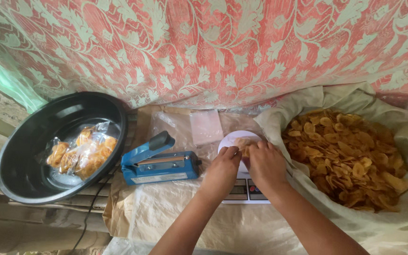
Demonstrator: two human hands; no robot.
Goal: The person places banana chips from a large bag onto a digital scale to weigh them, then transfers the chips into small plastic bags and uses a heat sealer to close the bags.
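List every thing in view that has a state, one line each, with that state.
Left hand: fingers bent, touching the small bag of chips on the scale.
Right hand: on the same bag.
Kitchen scale: loaded with the bag.
Blue heat sealer: arm raised, nothing in it.
Black basin: holds filled clear chip packets.
Large sack: open, full of loose chips.

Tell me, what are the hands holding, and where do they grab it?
Both hands, left hand and right hand, pinch the top of a small bag of chips on the scale.
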